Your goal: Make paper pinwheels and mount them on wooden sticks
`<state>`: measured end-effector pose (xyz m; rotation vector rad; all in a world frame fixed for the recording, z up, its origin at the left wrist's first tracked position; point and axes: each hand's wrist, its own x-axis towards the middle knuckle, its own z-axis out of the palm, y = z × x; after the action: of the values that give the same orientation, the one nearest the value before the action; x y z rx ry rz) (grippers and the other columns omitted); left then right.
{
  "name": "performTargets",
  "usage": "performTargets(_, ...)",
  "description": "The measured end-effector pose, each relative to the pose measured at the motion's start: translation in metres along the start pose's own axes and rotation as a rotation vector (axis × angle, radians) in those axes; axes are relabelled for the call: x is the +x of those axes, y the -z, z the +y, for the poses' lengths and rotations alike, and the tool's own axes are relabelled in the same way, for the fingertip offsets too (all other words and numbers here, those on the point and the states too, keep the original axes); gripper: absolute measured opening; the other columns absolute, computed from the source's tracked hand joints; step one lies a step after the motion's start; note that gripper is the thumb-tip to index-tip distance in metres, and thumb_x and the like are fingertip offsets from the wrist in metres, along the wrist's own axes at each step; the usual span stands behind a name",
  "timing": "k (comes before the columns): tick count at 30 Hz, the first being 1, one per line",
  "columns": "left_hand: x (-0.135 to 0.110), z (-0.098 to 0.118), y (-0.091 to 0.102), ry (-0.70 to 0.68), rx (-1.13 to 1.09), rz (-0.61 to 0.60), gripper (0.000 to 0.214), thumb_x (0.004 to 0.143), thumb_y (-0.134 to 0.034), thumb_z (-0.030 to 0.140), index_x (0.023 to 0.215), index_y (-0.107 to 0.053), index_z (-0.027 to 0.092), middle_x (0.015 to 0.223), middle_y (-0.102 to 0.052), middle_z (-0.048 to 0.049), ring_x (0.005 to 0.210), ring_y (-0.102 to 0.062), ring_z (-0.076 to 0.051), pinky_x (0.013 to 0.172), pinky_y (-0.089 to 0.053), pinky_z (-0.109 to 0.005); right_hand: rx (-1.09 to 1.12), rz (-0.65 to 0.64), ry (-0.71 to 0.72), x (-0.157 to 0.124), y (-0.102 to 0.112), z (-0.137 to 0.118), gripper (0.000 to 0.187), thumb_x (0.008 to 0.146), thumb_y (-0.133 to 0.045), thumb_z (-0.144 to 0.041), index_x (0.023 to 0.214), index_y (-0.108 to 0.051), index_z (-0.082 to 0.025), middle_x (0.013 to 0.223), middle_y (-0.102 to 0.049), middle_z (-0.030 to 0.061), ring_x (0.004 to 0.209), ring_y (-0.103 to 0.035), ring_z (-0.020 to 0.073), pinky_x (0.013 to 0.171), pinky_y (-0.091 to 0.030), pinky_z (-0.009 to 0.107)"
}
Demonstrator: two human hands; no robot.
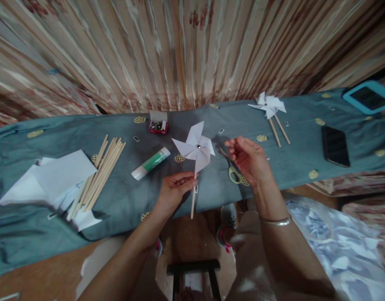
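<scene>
My left hand (176, 189) pinches the wooden stick of a white paper pinwheel (201, 159), which stands upright over the table with a shiny pin at its centre. To its right, my right hand (249, 158) is raised with loosely curled fingers, and I see nothing in it. Scissors (230, 177) with yellow-green handles lie just beneath that hand, partly hidden by it. A green and white glue stick (153, 163) rests left of the pinwheel. Behind it stands an open small red box (158, 127) of metal pins.
White paper sheets (65, 171) and a bundle of wooden sticks (104, 173) lie at the left. Finished pinwheels (269, 104) rest at the back right, near a black phone (335, 146) and a blue-framed device (370, 97). A curtain (180, 54) hangs behind the cloth-covered table (299, 163).
</scene>
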<state>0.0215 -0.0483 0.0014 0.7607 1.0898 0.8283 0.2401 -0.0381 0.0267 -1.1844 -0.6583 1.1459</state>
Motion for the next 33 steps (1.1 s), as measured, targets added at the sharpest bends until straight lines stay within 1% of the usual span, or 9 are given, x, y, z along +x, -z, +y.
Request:
performTargets(2,0.000,-0.001,0.001,0.007,0.012,-0.017,0.035,0.048,-0.091,0.033,0.077,-0.079,0.017,0.077,-0.077,-0.0051,0.064,-0.063,-0.013,0.064,-0.052,-0.026,-0.020,0.040,0.029,0.002,0.000,0.003,0.023,0.065,-0.086,-0.043,0.078,-0.077,-0.025,0.092,-0.077,0.0002,0.077,-0.067,0.0109,0.066,-0.052,0.021)
performTargets(4,0.000,-0.002,0.002,0.013,0.022,-0.032,0.034,0.049,-0.091,0.033,0.077,-0.080,0.017,0.076,-0.076,-0.0048,0.065,-0.063,-0.013,0.064,-0.051,-0.025,-0.046,0.004,-0.007,0.003,-0.003,0.006,0.030,0.063,-0.087,-0.045,0.086,-0.078,-0.027,0.099,-0.077,0.0001,0.091,-0.069,0.0136,0.077,-0.053,0.024)
performTargets(7,0.000,-0.002,0.002,0.021,0.030,-0.043,0.033,0.049,-0.091,0.032,0.076,-0.080,0.018,0.073,-0.076,-0.0041,0.064,-0.063,-0.013,0.064,-0.051,-0.025,-0.056,-0.075,-0.086,0.002,-0.008,0.010,0.037,0.062,-0.086,-0.050,0.091,-0.078,-0.028,0.095,-0.078,0.0003,0.090,-0.069,0.0149,0.081,-0.054,0.027)
performTargets(12,0.000,-0.001,0.001,0.018,0.025,-0.048,0.031,0.049,-0.091,0.031,0.075,-0.080,0.019,0.075,-0.076,-0.0038,0.066,-0.063,-0.013,0.065,-0.051,-0.024,-0.071,-0.103,-0.098,0.001,-0.011,0.012,0.034,0.063,-0.087,-0.050,0.086,-0.078,-0.025,0.081,-0.075,-0.0003,0.074,-0.066,0.0125,0.072,-0.054,0.027)
performTargets(17,0.000,-0.001,0.001,0.008,0.031,-0.060,0.029,0.051,-0.089,0.029,0.077,-0.080,0.019,0.076,-0.076,-0.0039,0.066,-0.063,-0.013,0.065,-0.051,-0.024,-0.074,-0.074,-0.065,-0.002,-0.013,0.010,0.031,0.058,-0.090,-0.043,0.082,-0.079,-0.025,0.068,-0.070,-0.0037,0.059,-0.056,0.0084,0.059,-0.048,0.023)
performTargets(23,-0.001,0.000,0.001,-0.016,0.053,-0.058,0.025,0.055,-0.086,0.027,0.077,-0.080,0.019,0.074,-0.075,-0.0021,0.065,-0.061,-0.012,0.064,-0.050,-0.023,-0.087,-0.053,-0.089,-0.004,-0.016,0.007,0.033,0.054,-0.091,-0.044,0.077,-0.078,-0.025,0.070,-0.072,-0.0028,0.060,-0.058,0.0097,0.057,-0.048,0.024)
performTargets(26,-0.001,0.000,0.000,-0.031,0.058,-0.057,0.024,0.057,-0.086,0.027,0.078,-0.080,0.019,0.074,-0.075,-0.0020,0.065,-0.061,-0.012,0.064,-0.050,-0.023,-0.091,-0.068,-0.095,-0.005,-0.016,0.005,0.031,0.056,-0.090,-0.044,0.077,-0.078,-0.025,0.068,-0.072,-0.0031,0.057,-0.056,0.0086,0.054,-0.046,0.023)
performTargets(30,-0.001,0.000,0.000,-0.038,0.065,-0.052,0.025,0.057,-0.086,0.028,0.079,-0.080,0.019,0.077,-0.076,-0.0035,0.067,-0.063,-0.013,0.067,-0.052,-0.025,-0.085,-0.085,-0.103,-0.008,-0.017,0.007,0.028,0.059,-0.088,-0.041,0.079,-0.078,-0.025,0.068,-0.072,-0.0032,0.055,-0.056,0.0082,0.055,-0.047,0.023)
performTargets(33,-0.001,0.000,0.000,-0.034,0.069,-0.041,0.026,0.056,-0.086,0.029,0.079,-0.080,0.018,0.073,-0.075,-0.0031,0.065,-0.063,-0.014,0.066,-0.053,-0.026,-0.077,-0.093,-0.118,-0.009,-0.018,0.009,0.028,0.059,-0.088,-0.041,0.079,-0.078,-0.024,0.067,-0.072,-0.0034,0.055,-0.056,0.0079,0.056,-0.047,0.022)
